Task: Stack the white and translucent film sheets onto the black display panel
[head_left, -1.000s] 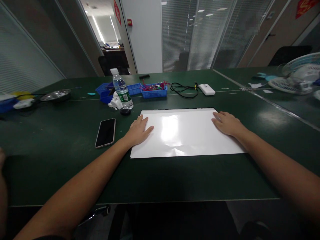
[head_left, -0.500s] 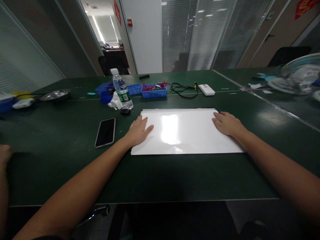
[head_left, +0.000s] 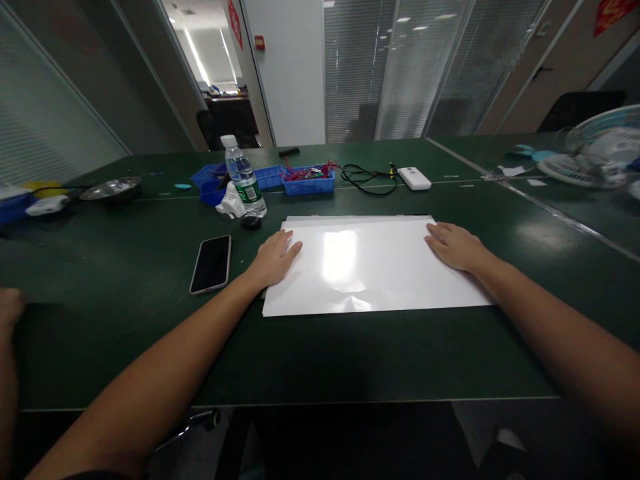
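Observation:
A glossy white sheet (head_left: 370,267) lies flat on the dark green table (head_left: 350,353), with a second white edge showing along its far side. My left hand (head_left: 273,257) rests palm down on the sheet's left edge, fingers stretched out. My right hand (head_left: 456,245) lies flat on the far right corner, fingers also extended. Neither hand grips anything.
A black phone (head_left: 211,264) lies left of the sheet. Behind it stand a water bottle (head_left: 243,179), blue trays (head_left: 308,181), a black cable (head_left: 367,179) and a white box (head_left: 414,178). A fan (head_left: 595,150) sits far right. Another person's hand (head_left: 7,307) shows at the left edge.
The sheet's near edge has slid slightly back toward me after moving away half a second ago. My left hand's fingers have drawn a little closer together. The right hand stays put.

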Motion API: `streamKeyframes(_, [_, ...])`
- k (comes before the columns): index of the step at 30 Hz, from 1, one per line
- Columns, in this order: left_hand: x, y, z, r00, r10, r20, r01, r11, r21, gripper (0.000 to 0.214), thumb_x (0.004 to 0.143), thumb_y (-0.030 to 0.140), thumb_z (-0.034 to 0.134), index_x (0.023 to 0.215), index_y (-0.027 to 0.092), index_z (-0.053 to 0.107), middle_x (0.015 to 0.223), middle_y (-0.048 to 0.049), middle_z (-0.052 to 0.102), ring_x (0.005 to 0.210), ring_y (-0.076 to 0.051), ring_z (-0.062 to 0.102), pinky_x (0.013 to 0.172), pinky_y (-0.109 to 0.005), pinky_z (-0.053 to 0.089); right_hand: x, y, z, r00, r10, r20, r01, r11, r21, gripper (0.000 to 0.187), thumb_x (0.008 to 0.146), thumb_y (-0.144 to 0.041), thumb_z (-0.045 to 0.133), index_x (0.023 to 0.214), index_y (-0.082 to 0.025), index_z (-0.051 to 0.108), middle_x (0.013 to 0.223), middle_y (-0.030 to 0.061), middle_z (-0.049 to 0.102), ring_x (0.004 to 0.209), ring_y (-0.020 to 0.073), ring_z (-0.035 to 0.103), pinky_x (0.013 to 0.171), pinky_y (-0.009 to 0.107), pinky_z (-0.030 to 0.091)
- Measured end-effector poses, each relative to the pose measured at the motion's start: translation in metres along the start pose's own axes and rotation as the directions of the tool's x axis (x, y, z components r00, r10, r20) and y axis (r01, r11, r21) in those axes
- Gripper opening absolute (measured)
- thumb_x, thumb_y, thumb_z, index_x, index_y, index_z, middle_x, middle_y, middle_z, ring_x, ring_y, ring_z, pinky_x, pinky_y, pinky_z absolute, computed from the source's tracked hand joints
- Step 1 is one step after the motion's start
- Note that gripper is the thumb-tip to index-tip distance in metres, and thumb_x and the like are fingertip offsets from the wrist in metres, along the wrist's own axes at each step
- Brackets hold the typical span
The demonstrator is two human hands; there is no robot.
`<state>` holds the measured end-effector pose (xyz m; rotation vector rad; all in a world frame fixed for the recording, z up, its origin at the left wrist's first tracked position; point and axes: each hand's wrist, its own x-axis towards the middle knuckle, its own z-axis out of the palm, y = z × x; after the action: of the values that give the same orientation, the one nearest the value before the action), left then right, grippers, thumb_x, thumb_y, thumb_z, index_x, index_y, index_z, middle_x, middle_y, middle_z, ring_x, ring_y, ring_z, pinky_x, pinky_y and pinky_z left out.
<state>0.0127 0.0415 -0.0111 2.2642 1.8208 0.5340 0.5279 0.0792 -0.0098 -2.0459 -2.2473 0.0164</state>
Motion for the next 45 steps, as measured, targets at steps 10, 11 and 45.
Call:
streamKeyframes(10, [0.023, -0.027, -0.008, 0.998, 0.065, -0.015, -0.065, 0.997, 0.051, 0.078, 0.109, 0.064, 0.031, 0.17, 0.018, 0.047, 0.178, -0.0136, 0.047, 0.168, -0.035, 0.039, 0.135, -0.056, 0.029, 0.001, 0.0, -0.001, 1.0, 0.002, 0.017, -0.003, 1.0, 0.019, 0.074, 0.108, -0.062, 0.035, 0.166, -0.022, 0.058, 0.173, 0.0177, 0.05, 0.159, 0.0442, 0.047, 0.127, 0.069, 0.043])
streamKeyframes(11, [0.026, -0.028, -0.008, 0.997, 0.074, 0.001, -0.074, 0.996, 0.04, 0.077, 0.11, 0.063, 0.031, 0.171, 0.019, 0.046, 0.179, -0.0127, 0.046, 0.169, -0.034, 0.038, 0.136, -0.056, 0.028, 0.001, 0.0, -0.001, 1.0, 0.006, 0.019, -0.006, 1.0, 0.019, 0.074, 0.108, -0.062, 0.035, 0.166, -0.021, 0.058, 0.174, 0.0173, 0.05, 0.159, 0.0434, 0.047, 0.128, 0.068, 0.042])
streamKeyframes(45, [0.019, -0.024, -0.005, 0.995, 0.074, -0.062, -0.075, 0.997, -0.009, 0.075, 0.11, 0.066, 0.032, 0.168, 0.022, 0.048, 0.174, -0.0153, 0.05, 0.163, -0.033, 0.043, 0.133, -0.056, 0.03, -0.014, -0.018, -0.01, 0.959, -0.274, 0.065, 0.266, 0.958, 0.108, 0.076, 0.109, -0.072, 0.037, 0.173, -0.033, 0.048, 0.183, 0.0093, 0.036, 0.169, 0.0384, 0.032, 0.132, 0.075, 0.027])
